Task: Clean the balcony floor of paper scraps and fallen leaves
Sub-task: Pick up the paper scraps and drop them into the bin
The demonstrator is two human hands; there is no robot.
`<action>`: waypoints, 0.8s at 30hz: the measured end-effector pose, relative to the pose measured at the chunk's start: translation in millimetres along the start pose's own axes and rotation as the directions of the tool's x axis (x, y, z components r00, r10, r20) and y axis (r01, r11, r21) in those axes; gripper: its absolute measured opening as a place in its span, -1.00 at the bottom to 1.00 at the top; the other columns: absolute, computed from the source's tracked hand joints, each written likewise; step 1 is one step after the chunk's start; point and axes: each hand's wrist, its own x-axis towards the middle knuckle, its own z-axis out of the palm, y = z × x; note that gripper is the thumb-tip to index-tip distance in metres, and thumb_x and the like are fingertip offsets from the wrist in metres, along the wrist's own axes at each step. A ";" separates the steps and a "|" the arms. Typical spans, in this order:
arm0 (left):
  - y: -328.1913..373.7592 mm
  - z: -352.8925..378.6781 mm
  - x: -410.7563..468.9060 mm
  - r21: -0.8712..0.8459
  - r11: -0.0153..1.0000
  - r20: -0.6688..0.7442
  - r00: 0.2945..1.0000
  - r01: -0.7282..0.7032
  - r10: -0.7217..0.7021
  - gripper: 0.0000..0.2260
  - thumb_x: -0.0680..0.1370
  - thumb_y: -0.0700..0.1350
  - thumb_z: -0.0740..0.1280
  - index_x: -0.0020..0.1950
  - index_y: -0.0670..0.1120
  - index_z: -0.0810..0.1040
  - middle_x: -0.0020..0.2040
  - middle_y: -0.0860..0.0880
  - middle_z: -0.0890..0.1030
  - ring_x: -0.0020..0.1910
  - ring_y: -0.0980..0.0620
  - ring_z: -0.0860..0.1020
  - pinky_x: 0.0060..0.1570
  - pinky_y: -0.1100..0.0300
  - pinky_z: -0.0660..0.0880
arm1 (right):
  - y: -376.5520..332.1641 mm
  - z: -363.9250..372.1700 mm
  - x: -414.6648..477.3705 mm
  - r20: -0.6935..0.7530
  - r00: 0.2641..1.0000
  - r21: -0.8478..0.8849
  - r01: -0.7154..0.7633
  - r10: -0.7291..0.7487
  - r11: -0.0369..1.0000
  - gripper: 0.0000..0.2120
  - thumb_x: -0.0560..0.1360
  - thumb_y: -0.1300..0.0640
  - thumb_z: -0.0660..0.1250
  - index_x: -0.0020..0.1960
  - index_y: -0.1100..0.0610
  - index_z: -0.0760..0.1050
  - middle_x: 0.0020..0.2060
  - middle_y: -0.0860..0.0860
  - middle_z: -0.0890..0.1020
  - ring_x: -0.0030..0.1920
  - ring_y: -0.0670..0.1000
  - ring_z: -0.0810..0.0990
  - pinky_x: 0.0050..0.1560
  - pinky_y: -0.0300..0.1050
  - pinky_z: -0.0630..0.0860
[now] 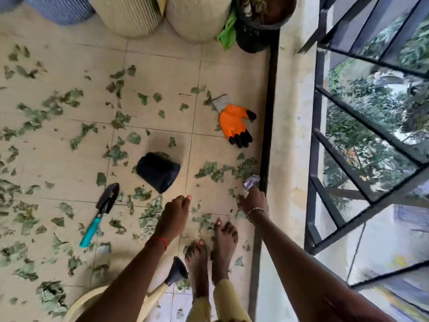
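Bare tile (216, 147) lies open between the tipped pot (157, 171) and the glove (236, 124), only leaves (218, 170) strewn over it. On the right the dark kerb (267, 112) and the railing (348, 140) close the floor off; the paper scrap (251, 181) lies tight against that kerb. Planters (197, 19) wall the far side. A trowel (99, 214) lies left of the pot, near it, and a chair leg (176, 273) stands just beside the feet (209, 252).

Both bare arms reach down and forward. Left hand (176, 212) hangs idle, fingers loosely curled, red thread (160, 240) at wrist. Right hand (254, 202) stretched further out, back to camera, fingertips hidden so grip unclear; bracelet (255, 210) on wrist.
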 end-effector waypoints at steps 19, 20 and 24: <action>-97.9 49.1 78.1 -0.144 0.989 0.019 1.000 0.020 -0.018 -0.72 0.65 -0.08 0.15 -0.19 -0.21 0.44 -0.25 -0.17 0.53 -0.15 -0.27 0.50 -0.27 0.07 0.29 | 23.3 86.2 110.5 -0.243 0.963 0.066 -0.100 0.113 0.993 -0.83 0.54 0.19 0.16 0.11 0.18 0.41 0.09 0.21 0.56 0.05 0.25 0.55 -0.16 -0.09 0.32; -98.3 46.3 76.8 -0.159 0.987 0.019 1.000 0.022 -0.019 -0.72 0.65 -0.09 0.15 -0.20 -0.20 0.43 -0.24 -0.16 0.52 -0.17 -0.24 0.49 -0.27 0.07 0.28 | 20.2 86.1 107.5 -0.251 0.963 0.066 -0.086 0.100 0.994 -0.82 0.53 0.17 0.17 0.11 0.19 0.42 0.10 0.20 0.56 0.04 0.24 0.55 -0.17 -0.10 0.33; -89.2 33.3 63.8 -0.193 0.980 -0.008 0.999 0.035 -0.038 -0.68 0.65 -0.09 0.14 -0.31 -0.08 0.33 -0.42 0.03 0.38 -0.41 0.02 0.36 -0.34 0.14 0.17 | 4.7 80.7 78.5 -0.240 0.969 -0.021 0.048 -0.052 0.999 -0.85 0.47 0.18 0.23 0.03 0.18 0.43 0.02 0.17 0.58 -0.04 0.21 0.57 -0.22 -0.11 0.37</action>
